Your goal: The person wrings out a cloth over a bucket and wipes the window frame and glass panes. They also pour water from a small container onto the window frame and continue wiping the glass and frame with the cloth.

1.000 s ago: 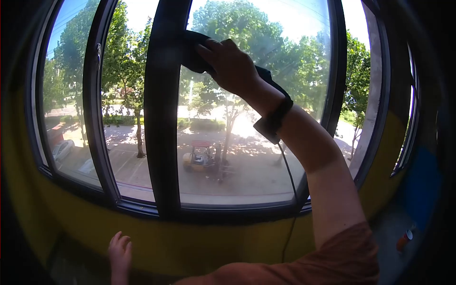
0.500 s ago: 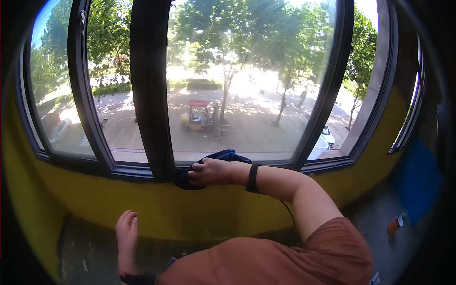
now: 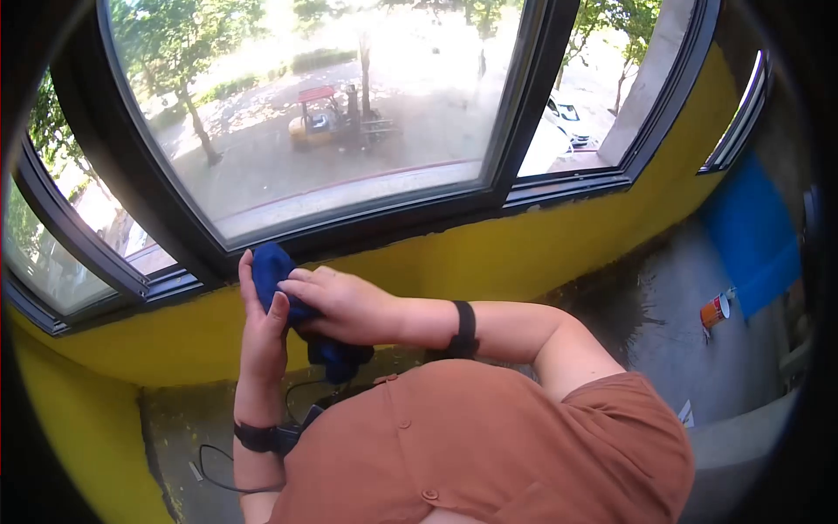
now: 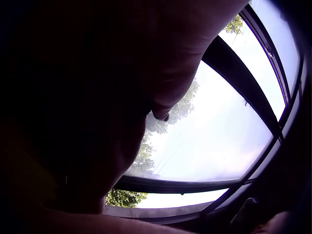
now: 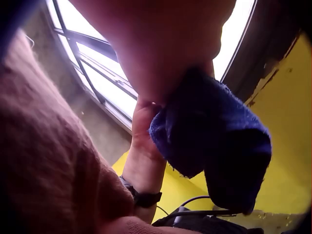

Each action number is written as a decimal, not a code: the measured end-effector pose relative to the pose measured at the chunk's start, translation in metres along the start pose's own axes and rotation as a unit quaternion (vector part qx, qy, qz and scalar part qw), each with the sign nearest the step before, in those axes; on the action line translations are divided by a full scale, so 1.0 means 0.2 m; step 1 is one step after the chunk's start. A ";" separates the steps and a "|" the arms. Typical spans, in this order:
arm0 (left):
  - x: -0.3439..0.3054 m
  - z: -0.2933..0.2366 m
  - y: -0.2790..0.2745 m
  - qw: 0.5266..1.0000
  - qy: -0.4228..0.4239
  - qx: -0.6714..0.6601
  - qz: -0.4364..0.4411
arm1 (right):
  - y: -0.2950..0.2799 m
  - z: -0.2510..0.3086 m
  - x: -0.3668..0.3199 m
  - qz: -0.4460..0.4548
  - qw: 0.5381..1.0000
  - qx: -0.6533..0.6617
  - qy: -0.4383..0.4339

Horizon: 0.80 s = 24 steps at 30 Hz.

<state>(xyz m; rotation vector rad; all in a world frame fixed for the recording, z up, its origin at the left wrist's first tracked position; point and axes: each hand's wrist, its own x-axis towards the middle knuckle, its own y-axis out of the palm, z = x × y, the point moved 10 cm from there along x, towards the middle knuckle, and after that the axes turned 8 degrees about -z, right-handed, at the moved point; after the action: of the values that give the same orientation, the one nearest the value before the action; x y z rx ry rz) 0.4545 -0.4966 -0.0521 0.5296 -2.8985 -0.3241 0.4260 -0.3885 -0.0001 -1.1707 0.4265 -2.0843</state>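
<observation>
In front of the chest, below the window, both hands meet at a dark blue cloth [image 3: 278, 266]. My right hand [image 3: 349, 306] grips it, fingers curled into the bunched fabric. Upright beside it, my left hand [image 3: 262, 345] touches the cloth's left side with its visible finger and thumb straight; its other fingers are hidden. From the right wrist view, folds of the cloth [image 5: 234, 136] hang down below the right hand [image 5: 170, 53]. The left wrist view is mostly dark, with the hand's edge against the bright window.
A dark-framed window [image 3: 367, 218] stands ahead over a yellow wall [image 3: 489, 262]. Cables [image 3: 214, 454] run by the left forearm. On the floor at right are an orange paper cup [image 3: 714, 311] and a blue panel [image 3: 755, 231]. A forklift [image 3: 323, 118] shows outside.
The right hand has brought the cloth from high on the glass down to the lower frame, then back toward the body. The left hand has risen to meet it. The view has tilted down.
</observation>
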 end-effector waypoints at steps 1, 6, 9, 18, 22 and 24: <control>0.01 -0.03 0.06 0.999 0.020 -0.027 0.006 | -0.11 0.01 -0.01 -0.054 0.997 -0.028 -0.041; 0.05 -0.13 0.18 0.994 0.070 0.088 0.002 | -0.74 0.02 -0.02 -0.199 0.964 -0.149 -0.093; 0.05 -0.04 0.09 0.982 0.057 0.178 -0.006 | -1.10 0.02 -0.11 -0.293 0.921 -0.230 -0.111; -0.23 -0.03 -0.23 0.901 -0.006 0.426 -0.086 | -1.33 -0.51 -0.44 -0.414 0.791 -0.446 -0.057; -0.38 -0.01 -0.44 0.897 -0.052 0.414 -0.148 | -1.03 -0.62 -0.44 -0.413 0.834 -0.364 -0.015; -0.43 -0.02 -0.49 0.893 -0.061 0.412 -0.168 | -0.89 -0.62 -0.36 -0.387 0.857 -0.341 0.004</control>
<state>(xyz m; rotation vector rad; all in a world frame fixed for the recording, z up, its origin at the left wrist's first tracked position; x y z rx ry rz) 0.5670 -0.5544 -0.0834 1.1603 -2.9342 0.9176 0.2735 -0.2186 -0.0086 -1.9977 0.8518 -2.7138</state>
